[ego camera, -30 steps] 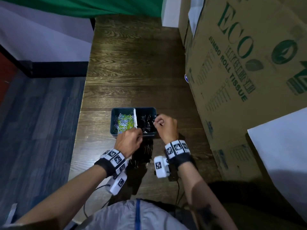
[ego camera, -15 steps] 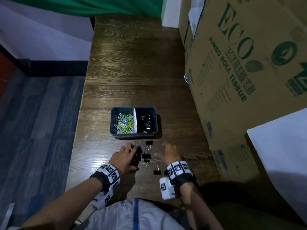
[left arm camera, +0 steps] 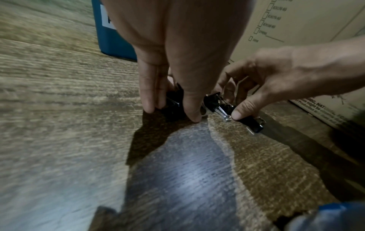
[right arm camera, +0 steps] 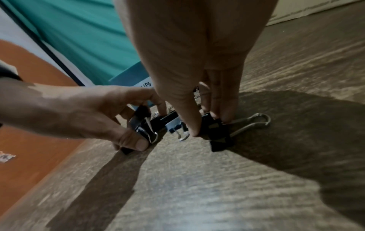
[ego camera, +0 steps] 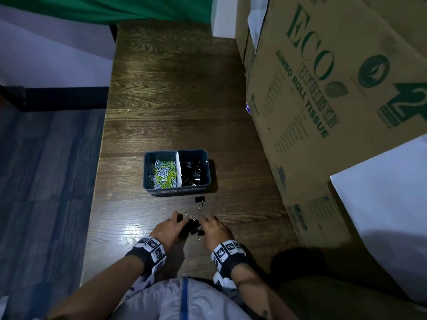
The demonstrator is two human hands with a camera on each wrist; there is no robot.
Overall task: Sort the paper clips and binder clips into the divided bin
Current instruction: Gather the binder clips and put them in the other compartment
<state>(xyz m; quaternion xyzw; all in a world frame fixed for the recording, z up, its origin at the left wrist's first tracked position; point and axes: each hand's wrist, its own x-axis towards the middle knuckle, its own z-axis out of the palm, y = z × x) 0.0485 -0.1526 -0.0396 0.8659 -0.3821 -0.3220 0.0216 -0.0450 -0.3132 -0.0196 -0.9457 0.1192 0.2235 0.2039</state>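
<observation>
A dark blue divided bin (ego camera: 175, 191) stands on the wooden table, with coloured paper clips (ego camera: 163, 174) in its left half and black binder clips (ego camera: 193, 173) in its right half. One binder clip (ego camera: 199, 200) lies alone just in front of the bin. Nearer me, a small heap of black binder clips (ego camera: 191, 226) lies between my hands. My left hand (ego camera: 168, 229) pinches clips (left arm camera: 172, 106) at the heap's left side. My right hand (ego camera: 216, 229) pinches clips (right arm camera: 214, 129) at its right side, thumb and fingers curled over them.
A big cardboard box (ego camera: 335, 93) printed with green letters walls off the table's right side. White sheets (ego camera: 381, 204) lean at the near right. The table's left edge (ego camera: 97, 181) drops to a dark floor. Bare wood stretches beyond the bin.
Both hands have come back from the bin to the table in front of it and closed in on the heap of binder clips, drawing the scattered clips together.
</observation>
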